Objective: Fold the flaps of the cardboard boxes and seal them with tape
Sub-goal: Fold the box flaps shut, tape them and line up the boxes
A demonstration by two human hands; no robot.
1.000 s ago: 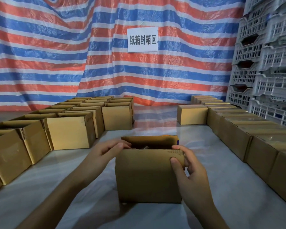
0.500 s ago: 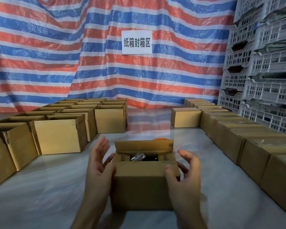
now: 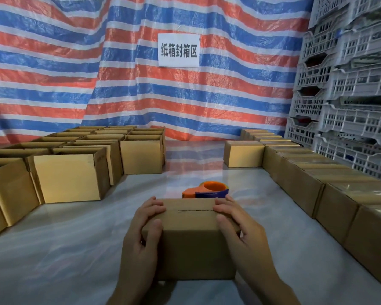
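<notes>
Gripping the small cardboard box (image 3: 194, 249) at the near middle of the table (image 3: 64, 249), both hands clamp it from either end; the left hand (image 3: 144, 230) lays its fingers over the left part of the top with the thumb down on the near face; the right hand (image 3: 240, 232) mirrors it on the right side. The 2 top flaps (image 3: 185, 219) lie flat and meet along a thin dark seam between the fingertips; whether any tape covers that seam cannot be told. Just behind the box sits an orange and blue tape dispenser (image 3: 207, 190), partly hidden by it. Open boxes (image 3: 70, 175) stand in rows on the left; closed boxes (image 3: 295, 172) line the right edge; grey plastic crates (image 3: 350, 84) are stacked behind those; a striped tarp (image 3: 75, 62) with a white sign (image 3: 178, 50) hangs at the back.
</notes>
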